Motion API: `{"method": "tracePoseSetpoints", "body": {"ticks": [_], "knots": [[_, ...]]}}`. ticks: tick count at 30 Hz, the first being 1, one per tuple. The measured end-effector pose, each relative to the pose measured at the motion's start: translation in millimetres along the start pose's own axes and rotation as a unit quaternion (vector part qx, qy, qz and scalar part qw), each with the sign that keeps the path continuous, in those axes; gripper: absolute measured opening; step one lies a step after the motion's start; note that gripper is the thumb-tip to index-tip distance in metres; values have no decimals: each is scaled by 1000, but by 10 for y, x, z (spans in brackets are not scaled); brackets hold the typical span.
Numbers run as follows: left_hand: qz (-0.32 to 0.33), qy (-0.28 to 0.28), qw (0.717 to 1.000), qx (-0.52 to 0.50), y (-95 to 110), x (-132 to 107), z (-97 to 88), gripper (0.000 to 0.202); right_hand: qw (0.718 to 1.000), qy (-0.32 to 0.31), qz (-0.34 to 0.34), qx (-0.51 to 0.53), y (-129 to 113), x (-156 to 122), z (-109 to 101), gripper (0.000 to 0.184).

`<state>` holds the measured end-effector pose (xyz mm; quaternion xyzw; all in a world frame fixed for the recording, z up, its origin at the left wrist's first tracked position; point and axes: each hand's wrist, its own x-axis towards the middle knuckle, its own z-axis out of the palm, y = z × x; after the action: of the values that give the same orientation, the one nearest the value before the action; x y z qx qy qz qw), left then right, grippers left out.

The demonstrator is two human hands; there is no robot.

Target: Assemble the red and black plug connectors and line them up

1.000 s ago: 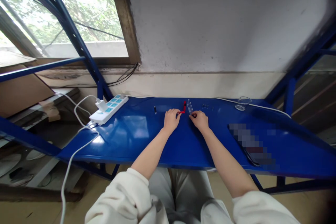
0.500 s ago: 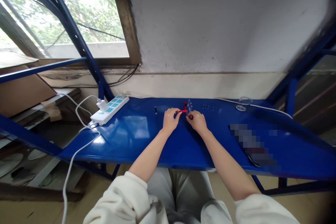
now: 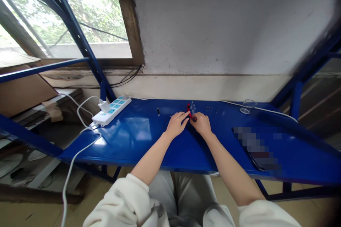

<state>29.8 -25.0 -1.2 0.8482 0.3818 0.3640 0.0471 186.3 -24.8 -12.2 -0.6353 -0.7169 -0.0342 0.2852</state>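
Both my hands rest close together on the blue metal shelf (image 3: 138,138), near its back edge. My left hand (image 3: 177,125) and my right hand (image 3: 201,124) meet fingertip to fingertip, pinching a small red part (image 3: 190,114) between them. The fingers of both hands are curled and closed. Just behind the fingertips stand a few small clear and red pieces (image 3: 192,106). A tiny dark piece (image 3: 158,111) lies to the left of my left hand.
A white power strip (image 3: 111,110) with a plugged-in cable lies at the shelf's left rear. A small glass dish (image 3: 247,106) sits at the right rear, with tiny dark parts (image 3: 209,108) nearby. A blurred flat object (image 3: 257,147) lies on the right. A white wall stands behind.
My two hands have drawn together until their fingertips meet on the small red part. The left hand moved slightly right and forward.
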Motion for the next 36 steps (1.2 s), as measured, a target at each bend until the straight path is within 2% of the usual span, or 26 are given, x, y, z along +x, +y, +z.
{"method": "tracePoseSetpoints", "body": {"ticks": [4, 7, 11, 14, 18, 21, 24, 26, 30, 36], "knots": [[-7, 38, 999, -29, -22, 13, 3, 28, 999, 22, -33, 14, 5, -4, 2, 11], [-15, 49, 998, -42, -34, 24, -7, 23, 998, 16, -60, 16, 0, -4, 4, 11], [-25, 21, 999, -20, -29, 50, -46, 18, 996, 2, -92, 10, -3, -6, 4, 12], [-21, -21, 999, 14, -20, 117, -129, 15, 995, -4, -99, 20, -11, -7, -2, 14], [4, -106, 992, 62, -82, 337, -381, 14, 993, -8, -95, 65, -33, -5, -6, 16], [1, -127, 985, 115, -241, 565, -655, 12, 991, -1, -96, 89, -40, -4, 2, 20], [-47, -142, 972, 181, -456, 732, -896, 10, 990, -6, -96, 98, -40, -6, 13, 20], [-80, -165, 962, 203, -588, 766, -988, 10, 990, -13, -92, 102, -42, -6, 18, 19], [-114, -197, 950, 215, -761, 680, -1004, 10, 991, -20, -80, 104, -51, -5, 26, 18], [-124, -203, 947, 215, -879, 531, -902, 10, 990, -29, -81, 111, -46, -8, 27, 19]]}}
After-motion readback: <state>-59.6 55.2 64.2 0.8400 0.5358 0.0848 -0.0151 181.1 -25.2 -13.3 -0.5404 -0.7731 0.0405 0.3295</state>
